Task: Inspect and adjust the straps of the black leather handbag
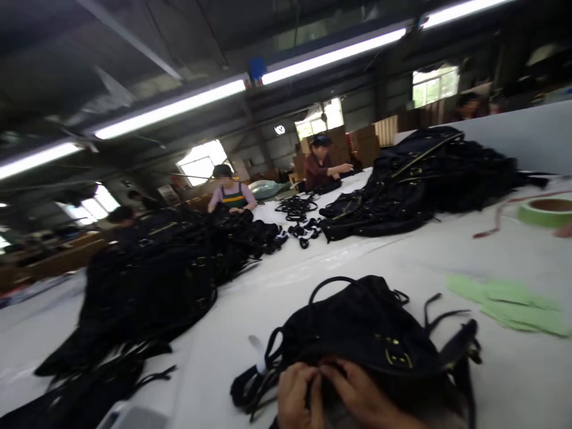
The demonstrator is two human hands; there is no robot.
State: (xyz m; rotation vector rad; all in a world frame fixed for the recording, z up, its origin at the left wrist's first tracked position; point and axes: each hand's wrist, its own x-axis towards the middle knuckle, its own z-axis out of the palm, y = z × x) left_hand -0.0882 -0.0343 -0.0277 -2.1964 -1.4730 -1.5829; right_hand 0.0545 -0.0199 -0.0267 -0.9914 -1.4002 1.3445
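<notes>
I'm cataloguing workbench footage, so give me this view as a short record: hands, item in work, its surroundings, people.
Left hand: left hand, fingertips at the near edge of the black bag
Right hand: right hand, fingertips on that edge beside the left
Bag details: looped handle, loose straps, gold-coloured buckle
Surface: white tabletop
Right of bag: light green pieces; green tape roll beyond them
Piles: black goods, left and far right
People: several beyond the table
Unclear: what the fingertips grip
</notes>
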